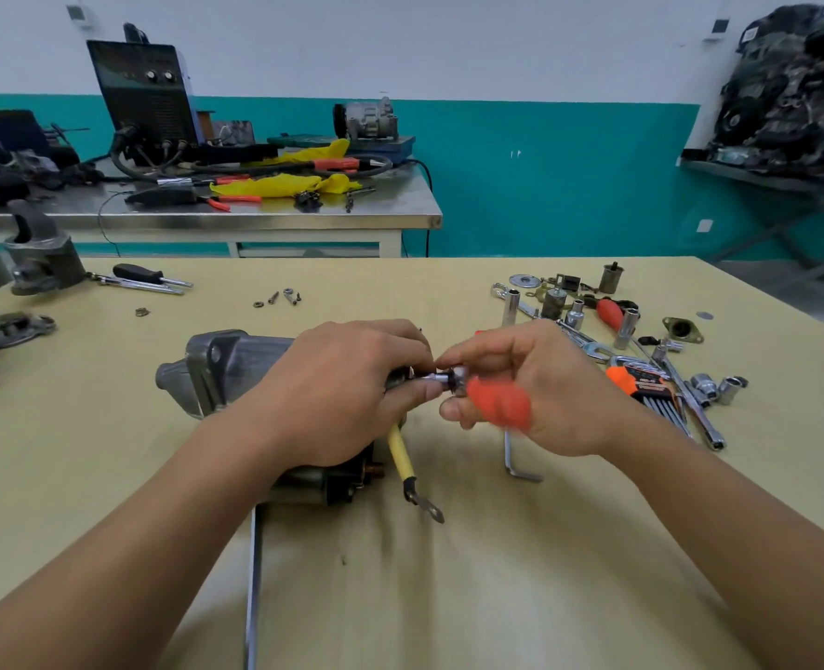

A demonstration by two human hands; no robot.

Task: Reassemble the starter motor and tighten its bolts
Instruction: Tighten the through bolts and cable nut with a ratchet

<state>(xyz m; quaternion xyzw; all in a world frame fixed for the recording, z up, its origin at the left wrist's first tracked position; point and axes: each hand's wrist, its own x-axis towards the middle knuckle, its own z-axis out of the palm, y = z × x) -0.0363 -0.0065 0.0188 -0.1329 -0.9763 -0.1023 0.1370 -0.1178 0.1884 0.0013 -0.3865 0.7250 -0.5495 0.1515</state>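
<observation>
Two hands in view, my left hand (347, 389) and right hand (545, 384). One starter motor (226, 365), one orange-handled driver (499, 403). On my worktop (400, 573): one yellow cable (400, 452), one loose hex key (509, 456), one orange hex key set (642, 382), one black-handled screwdriver (137, 273), one red-handled screwdriver (610, 311).

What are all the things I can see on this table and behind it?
starter motor: one, grey metal, centre of the tan table, under the left hand
cable: one, yellow with a ring terminal, at the motor's near end
orange-handled driver: one, orange and silver, in the right hand
hex key: one, silver, L-shaped, below the right hand
hex key set: one, orange holder, right of that hand
sockets: several, silver, table's right side
screwdriver: one, black handle, far left
screws and nuts: a few, far centre
steel bench: one, silver, behind
left hand: grips the starter motor
right hand: holds the orange-handled driver
</observation>
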